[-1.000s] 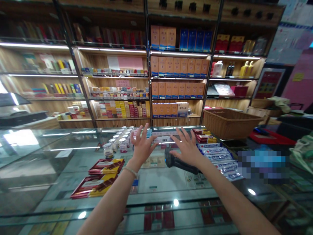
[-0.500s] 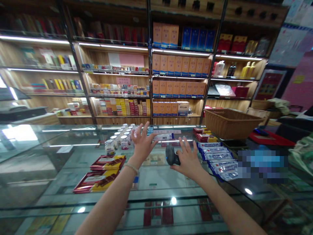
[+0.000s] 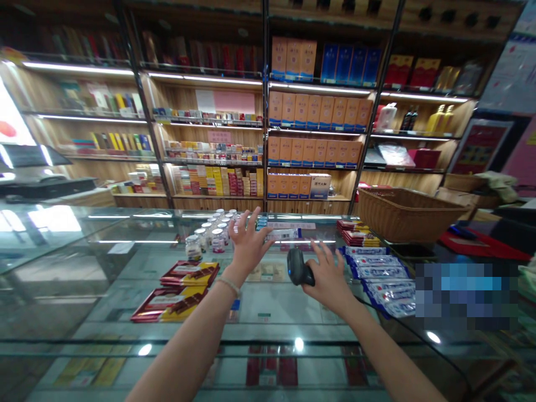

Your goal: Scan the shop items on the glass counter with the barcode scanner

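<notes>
My right hand (image 3: 329, 276) grips a black handheld barcode scanner (image 3: 297, 266) above the glass counter (image 3: 104, 268), its head tilted up and to the left. My left hand (image 3: 247, 243) is stretched forward with fingers spread, holding nothing, close to a white flat box (image 3: 285, 233) lying near the counter's far edge. Several small white-capped jars (image 3: 209, 234) stand just left of that hand. Red-and-yellow chocolate bars (image 3: 178, 287) lie in two stacks at the left.
White-and-blue packs (image 3: 381, 271) are fanned out on the counter to the right, with red packs (image 3: 355, 231) behind them. A wicker basket (image 3: 408, 212) stands at the right. Shelves of boxed goods (image 3: 314, 111) fill the back wall.
My right hand closed round the scanner and lifted it off the counter, tipping its head upward. The left hand stayed spread near the white box. The view shifted slightly left.
</notes>
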Demonstrator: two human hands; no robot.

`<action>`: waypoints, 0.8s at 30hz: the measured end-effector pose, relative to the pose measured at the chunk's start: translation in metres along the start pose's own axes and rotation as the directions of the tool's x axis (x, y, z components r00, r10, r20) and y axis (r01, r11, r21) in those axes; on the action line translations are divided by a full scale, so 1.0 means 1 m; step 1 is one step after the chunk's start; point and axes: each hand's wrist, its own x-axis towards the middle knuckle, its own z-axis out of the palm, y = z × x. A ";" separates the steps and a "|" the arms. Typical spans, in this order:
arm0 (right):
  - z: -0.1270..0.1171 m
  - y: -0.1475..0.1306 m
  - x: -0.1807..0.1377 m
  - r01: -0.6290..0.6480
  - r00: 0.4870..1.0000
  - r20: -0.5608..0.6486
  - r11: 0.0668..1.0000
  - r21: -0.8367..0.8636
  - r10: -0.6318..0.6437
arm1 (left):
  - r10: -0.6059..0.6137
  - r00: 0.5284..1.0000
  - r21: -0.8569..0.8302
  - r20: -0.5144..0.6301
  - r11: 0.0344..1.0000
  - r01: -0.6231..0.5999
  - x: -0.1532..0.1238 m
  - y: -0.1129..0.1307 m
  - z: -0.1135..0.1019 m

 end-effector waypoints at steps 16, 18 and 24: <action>-0.027 -0.014 -0.003 -0.011 0.997 0.078 0.999 0.039 0.008 | -0.051 0.998 0.000 0.021 0.999 0.051 -0.001 -0.005 0.001; -0.028 -0.015 -0.003 -0.019 0.994 0.111 0.999 0.042 0.014 | -0.055 0.998 0.010 0.030 0.998 0.054 -0.001 -0.005 0.001; -0.026 -0.014 -0.003 -0.031 0.996 0.088 0.999 0.027 0.028 | -0.053 0.998 0.008 0.021 0.999 0.053 -0.001 -0.003 -0.001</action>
